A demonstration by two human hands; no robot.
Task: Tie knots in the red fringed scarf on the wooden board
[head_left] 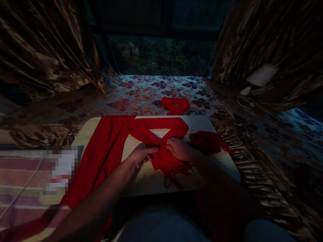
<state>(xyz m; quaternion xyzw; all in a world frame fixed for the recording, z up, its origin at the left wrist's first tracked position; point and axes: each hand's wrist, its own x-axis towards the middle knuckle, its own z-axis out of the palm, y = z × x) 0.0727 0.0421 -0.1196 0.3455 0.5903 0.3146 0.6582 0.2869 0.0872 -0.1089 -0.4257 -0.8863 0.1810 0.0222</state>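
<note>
A long red scarf [106,148] lies across a light wooden board [141,178]. One end is looped into a triangle and crosses itself near the middle, with its fringe [174,176] hanging toward me. My left hand [141,155] pinches the scarf at the crossing from the left. My right hand [178,148] grips the same crossing from the right. Both hands are closed on the fabric.
A small red cloth piece [176,105] lies on the floral bedspread [141,94] beyond the board. Another red item [208,141] sits at the board's right edge. Brown curtains [45,50] hang on both sides of a dark window. A white charger and cable [248,97] lie at the right.
</note>
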